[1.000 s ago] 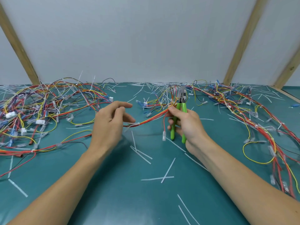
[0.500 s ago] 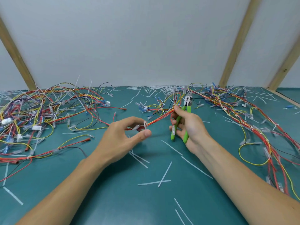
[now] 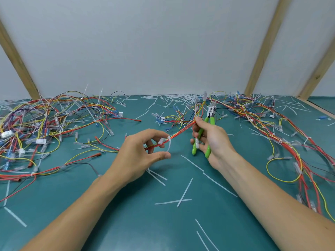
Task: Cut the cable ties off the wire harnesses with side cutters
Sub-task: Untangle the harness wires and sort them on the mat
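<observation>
Middle of the frame: left hand [image 3: 139, 156] curled, forefinger and thumb pinching a white cable tie [image 3: 169, 144] that loops round a thin red-and-yellow wire bundle [image 3: 181, 132]. Bundle strung taut, up and to the right, toward the right hand [image 3: 212, 138]. Right hand wrapped round the green handles of the side cutters [image 3: 208, 124], thumb and forefinger also nipping the bundle at its upper end; cutter nose pointing up, clear of the tie. Whether the blades stand open or closed: cannot tell.

Handling, as a judgement: bundle light and limp, sagging wherever unsupported, so best held on both sides of the tie and kept stretched. Tie itself thin, springy plastic, smooth and apt to slip; better gripped by the free tail than by the tight loop. Wire insulation soft and easily nicked, so blade tips to go under the strap only, flat side toward the wires. Cut piece likely to flick away.

Elsewhere: a tangled wire harness heap [image 3: 45, 127] at centre left, another harness run [image 3: 282, 127] down the right side, both with ties still visible. White offcuts [image 3: 184, 193] scattered over the teal desk [image 3: 126, 223], thick along the far edge.
</observation>
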Action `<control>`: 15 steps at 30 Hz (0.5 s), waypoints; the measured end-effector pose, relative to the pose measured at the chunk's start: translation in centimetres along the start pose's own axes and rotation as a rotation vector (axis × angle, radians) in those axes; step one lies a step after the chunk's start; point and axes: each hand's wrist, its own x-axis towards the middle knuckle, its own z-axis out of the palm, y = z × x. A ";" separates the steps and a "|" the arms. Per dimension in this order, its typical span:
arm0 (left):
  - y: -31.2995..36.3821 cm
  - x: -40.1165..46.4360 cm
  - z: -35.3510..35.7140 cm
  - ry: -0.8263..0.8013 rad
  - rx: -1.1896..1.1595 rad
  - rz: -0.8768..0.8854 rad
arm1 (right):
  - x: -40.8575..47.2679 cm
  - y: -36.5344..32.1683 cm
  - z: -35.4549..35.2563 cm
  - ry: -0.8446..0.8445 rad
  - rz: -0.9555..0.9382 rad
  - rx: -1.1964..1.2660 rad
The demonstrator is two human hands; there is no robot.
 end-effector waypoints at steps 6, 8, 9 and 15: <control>0.3 0.0 0.0 0.116 0.057 0.029 | -0.2 -0.1 0.0 -0.002 -0.002 0.013; 0.4 0.0 0.1 0.134 0.037 0.024 | -0.2 0.0 0.0 -0.007 -0.009 -0.006; 0.3 0.0 0.2 0.139 0.016 0.012 | -0.3 0.0 0.0 -0.011 -0.018 -0.020; -0.5 0.7 -0.2 0.217 -0.281 -0.171 | -0.6 0.1 0.6 0.015 -0.136 -0.090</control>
